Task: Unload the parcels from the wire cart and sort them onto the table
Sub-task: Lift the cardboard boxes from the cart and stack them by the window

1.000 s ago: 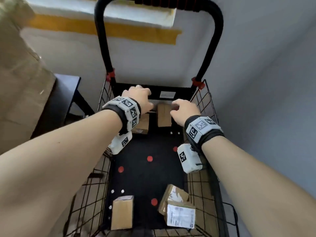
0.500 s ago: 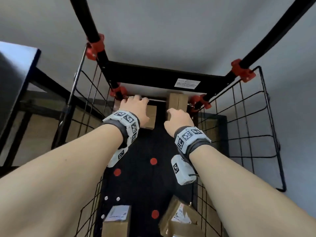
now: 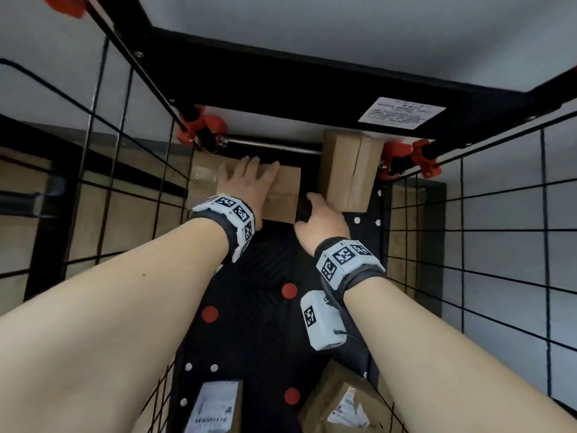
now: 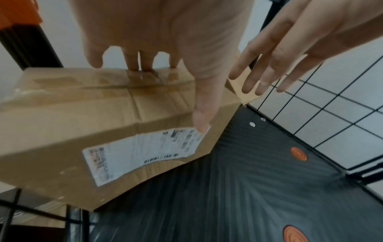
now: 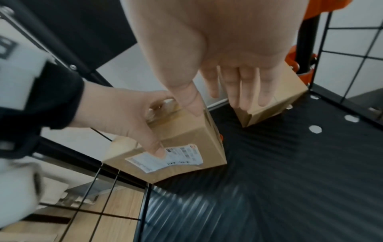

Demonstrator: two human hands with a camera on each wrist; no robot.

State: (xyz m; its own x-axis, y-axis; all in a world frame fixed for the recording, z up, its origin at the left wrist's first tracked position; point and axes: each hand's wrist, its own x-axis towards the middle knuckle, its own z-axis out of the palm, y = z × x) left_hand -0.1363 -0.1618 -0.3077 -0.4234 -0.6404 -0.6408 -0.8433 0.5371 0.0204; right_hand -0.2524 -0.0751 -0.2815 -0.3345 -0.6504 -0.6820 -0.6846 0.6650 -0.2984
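A brown cardboard parcel [image 3: 282,190] with a white label [image 4: 143,152] lies at the far left of the wire cart's black floor [image 3: 259,267]. My left hand [image 3: 249,179] grips it, fingers [image 4: 143,65] hooked over the far top edge and the thumb on the labelled near face. My right hand [image 3: 313,210] is beside the parcel's right end, fingers [image 5: 244,91] straight and pointing down, thumb touching the top right edge. A second, narrower taped parcel [image 3: 349,170] stands just right of that hand at the cart's far end.
Black wire walls [image 3: 499,214] close in both sides, and a black crossbar [image 3: 312,85] with red clamps [image 3: 206,126] runs overhead at the far end. Two more labelled parcels [image 3: 215,407] [image 3: 340,404] lie at the near end of the floor.
The view has dropped deep into the cart. Both hands have gone down to the far-left parcel; the left now holds it and the right has opened beside it.
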